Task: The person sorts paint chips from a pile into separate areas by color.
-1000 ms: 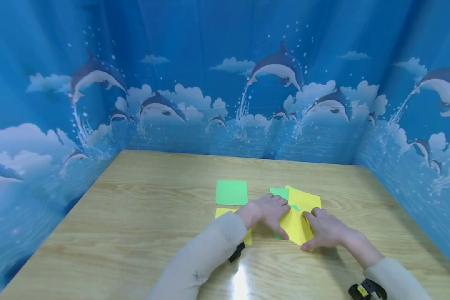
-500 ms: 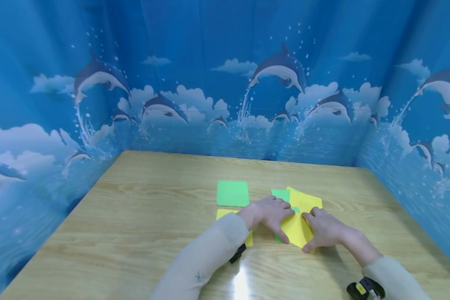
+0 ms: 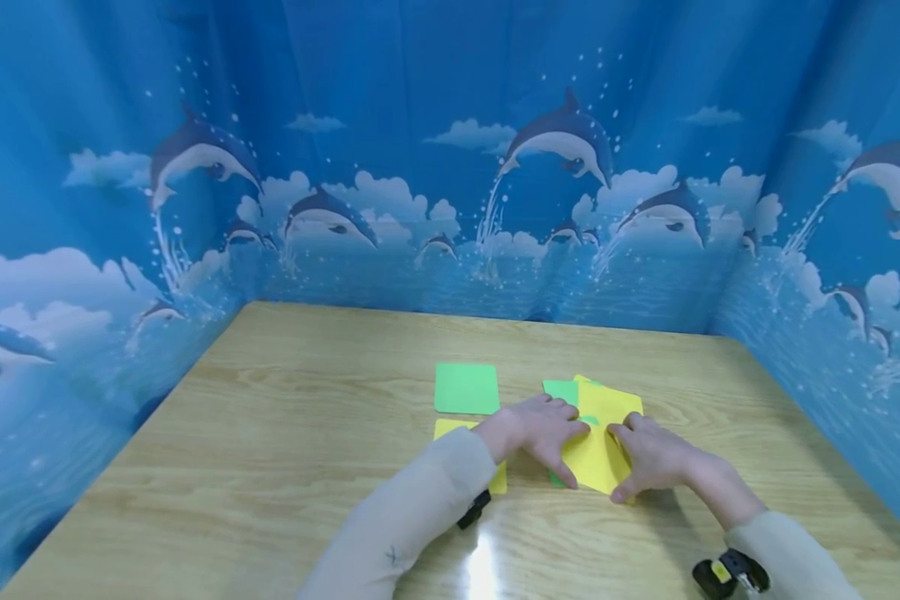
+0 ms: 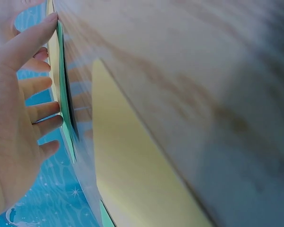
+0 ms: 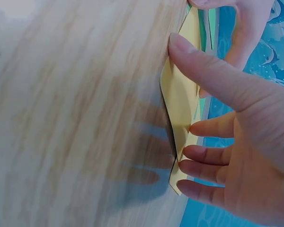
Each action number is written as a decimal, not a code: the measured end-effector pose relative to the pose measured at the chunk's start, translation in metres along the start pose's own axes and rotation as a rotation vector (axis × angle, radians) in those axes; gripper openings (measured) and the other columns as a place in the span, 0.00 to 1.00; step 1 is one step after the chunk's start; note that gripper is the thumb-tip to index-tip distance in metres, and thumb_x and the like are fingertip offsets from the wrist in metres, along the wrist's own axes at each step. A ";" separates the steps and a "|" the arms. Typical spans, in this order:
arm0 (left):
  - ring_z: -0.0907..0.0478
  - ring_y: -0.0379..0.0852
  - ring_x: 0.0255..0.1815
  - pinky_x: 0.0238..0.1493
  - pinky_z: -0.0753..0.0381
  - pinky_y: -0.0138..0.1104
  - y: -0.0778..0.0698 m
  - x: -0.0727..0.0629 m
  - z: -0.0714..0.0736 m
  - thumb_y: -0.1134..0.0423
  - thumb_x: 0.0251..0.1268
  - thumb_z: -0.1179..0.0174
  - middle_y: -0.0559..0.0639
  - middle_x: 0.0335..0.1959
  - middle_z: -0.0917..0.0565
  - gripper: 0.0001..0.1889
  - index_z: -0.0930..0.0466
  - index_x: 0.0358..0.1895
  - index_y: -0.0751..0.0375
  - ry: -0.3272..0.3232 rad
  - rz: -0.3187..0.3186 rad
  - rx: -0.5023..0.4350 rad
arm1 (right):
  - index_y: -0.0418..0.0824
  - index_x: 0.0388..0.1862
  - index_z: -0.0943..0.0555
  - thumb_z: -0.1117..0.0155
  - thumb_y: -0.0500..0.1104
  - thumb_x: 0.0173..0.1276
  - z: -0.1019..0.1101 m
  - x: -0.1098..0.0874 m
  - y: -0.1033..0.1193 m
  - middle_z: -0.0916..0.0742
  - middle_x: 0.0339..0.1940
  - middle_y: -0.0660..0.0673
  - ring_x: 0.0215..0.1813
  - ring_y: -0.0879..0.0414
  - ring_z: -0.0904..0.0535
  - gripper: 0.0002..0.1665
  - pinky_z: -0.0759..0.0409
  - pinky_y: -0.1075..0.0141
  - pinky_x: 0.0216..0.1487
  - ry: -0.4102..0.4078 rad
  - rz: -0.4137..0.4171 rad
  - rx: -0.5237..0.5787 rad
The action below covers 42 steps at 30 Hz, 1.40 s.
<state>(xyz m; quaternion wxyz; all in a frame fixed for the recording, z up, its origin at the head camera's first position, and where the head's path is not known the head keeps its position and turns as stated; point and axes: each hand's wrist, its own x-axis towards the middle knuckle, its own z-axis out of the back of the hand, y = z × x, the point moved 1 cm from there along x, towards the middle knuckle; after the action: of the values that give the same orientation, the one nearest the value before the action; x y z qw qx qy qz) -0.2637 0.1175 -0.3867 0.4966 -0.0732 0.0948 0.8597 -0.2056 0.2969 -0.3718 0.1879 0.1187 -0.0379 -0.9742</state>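
Flat on the table lies a cluster of thin yellow and green square cards. My left hand [image 3: 543,432] reaches over it with spread fingers; its thumb and fingertips touch the left side of a yellow card [image 3: 596,462] and a green card [image 4: 64,85] beneath. From the right, my right hand [image 3: 656,458] holds the same yellow card's right edge between thumb and fingers. That edge bows up off the table in the right wrist view. Another yellow card [image 3: 607,404] lies behind, overlapping a green card [image 3: 558,389]. How many cards overlap is hidden by the hands.
A single green card [image 3: 467,388] lies to the left of the cluster. Just in front of it is a yellow card [image 3: 498,479], partly covered by my left forearm. The wooden table [image 3: 285,433] meets a blue dolphin-print curtain [image 3: 390,167] at its back and sides.
My right hand has shifted very slightly to the right, with the front yellow card's edge. The left hand stays almost in place on the cards.
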 end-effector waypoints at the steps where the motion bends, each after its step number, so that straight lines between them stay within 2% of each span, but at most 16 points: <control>1: 0.44 0.40 0.67 0.68 0.49 0.36 0.000 0.000 0.000 0.23 0.44 0.49 0.42 0.68 0.40 0.47 0.43 0.70 0.40 -0.002 0.000 0.003 | 0.25 0.57 0.31 0.23 0.65 0.33 0.000 0.000 0.000 0.28 0.44 0.37 0.40 0.49 0.31 0.60 0.27 0.54 0.41 0.004 -0.005 0.000; 16: 0.41 0.38 0.63 0.66 0.47 0.33 -0.002 0.000 -0.001 0.23 0.42 0.47 0.41 0.64 0.36 0.47 0.41 0.69 0.41 -0.013 0.010 0.012 | 0.27 0.55 0.31 0.22 0.65 0.30 -0.001 0.004 0.001 0.30 0.43 0.39 0.43 0.46 0.34 0.60 0.29 0.54 0.42 0.004 -0.027 -0.008; 21: 0.41 0.38 0.64 0.66 0.47 0.33 -0.002 0.001 -0.001 0.23 0.43 0.47 0.40 0.64 0.36 0.47 0.40 0.68 0.42 -0.021 0.013 0.021 | 0.26 0.54 0.33 0.22 0.65 0.30 0.000 0.005 0.001 0.29 0.45 0.37 0.44 0.44 0.32 0.61 0.28 0.50 0.46 -0.003 0.002 -0.022; 30: 0.38 0.37 0.59 0.63 0.43 0.32 -0.001 0.001 -0.001 0.23 0.43 0.47 0.39 0.59 0.33 0.44 0.34 0.64 0.43 -0.044 -0.001 0.041 | 0.25 0.57 0.33 0.25 0.67 0.33 0.005 0.006 0.009 0.28 0.45 0.38 0.43 0.46 0.31 0.62 0.29 0.50 0.47 0.019 0.057 -0.050; 34: 0.38 0.37 0.60 0.63 0.43 0.32 -0.001 0.001 -0.002 0.23 0.44 0.48 0.39 0.60 0.33 0.45 0.35 0.65 0.43 -0.039 -0.004 0.039 | 0.26 0.58 0.33 0.27 0.71 0.33 0.007 0.004 0.011 0.28 0.47 0.38 0.45 0.45 0.31 0.64 0.31 0.47 0.49 0.033 0.040 -0.054; 42: 0.40 0.38 0.63 0.65 0.45 0.33 -0.002 -0.001 0.000 0.23 0.44 0.49 0.40 0.63 0.35 0.46 0.37 0.67 0.44 -0.028 0.006 0.030 | 0.24 0.58 0.33 0.27 0.69 0.35 0.004 0.003 0.011 0.27 0.48 0.37 0.48 0.43 0.30 0.63 0.31 0.46 0.49 0.019 0.050 -0.074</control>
<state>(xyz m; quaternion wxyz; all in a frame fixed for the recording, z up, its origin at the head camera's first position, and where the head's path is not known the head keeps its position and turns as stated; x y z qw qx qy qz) -0.2616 0.1180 -0.3869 0.4963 -0.0533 0.1007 0.8606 -0.2059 0.2859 -0.3672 0.2169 0.1197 -0.0032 -0.9688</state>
